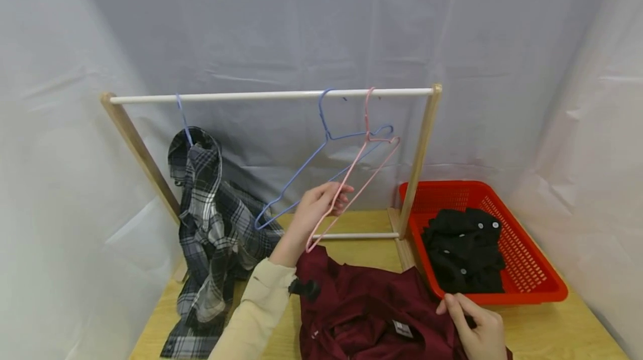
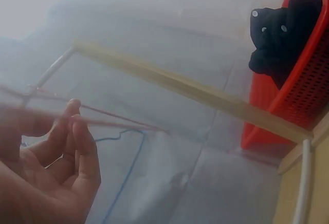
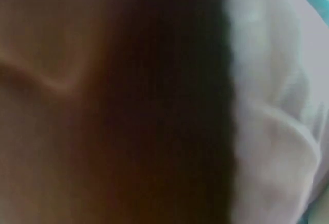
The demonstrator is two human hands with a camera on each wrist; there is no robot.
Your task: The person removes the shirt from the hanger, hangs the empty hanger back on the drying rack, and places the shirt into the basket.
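Note:
My left hand (image 1: 326,198) holds the lower part of the pink clothes hanger (image 1: 346,181), whose hook is over the white rail. In the left wrist view, the fingers (image 2: 85,147) curl at its thin wire. Beside it, a blue hanger (image 1: 293,178) hangs bare from the same rail. A maroon shirt (image 1: 372,287) with a white label lies spread on the table below. My right hand (image 1: 479,329) pinches the shirt's right edge, close to the basket's front rim. The right wrist view is blurred, mostly dark skin tones and pale cloth.
At the left of the wood-ended clothes rack (image 1: 271,95), a grey plaid shirt (image 1: 211,226) hangs on another blue hanger, its hem reaching the table (image 1: 532,326). A red basket (image 1: 537,297) at the right holds black buttoned clothing (image 1: 467,248). Pale sheeting surrounds the table.

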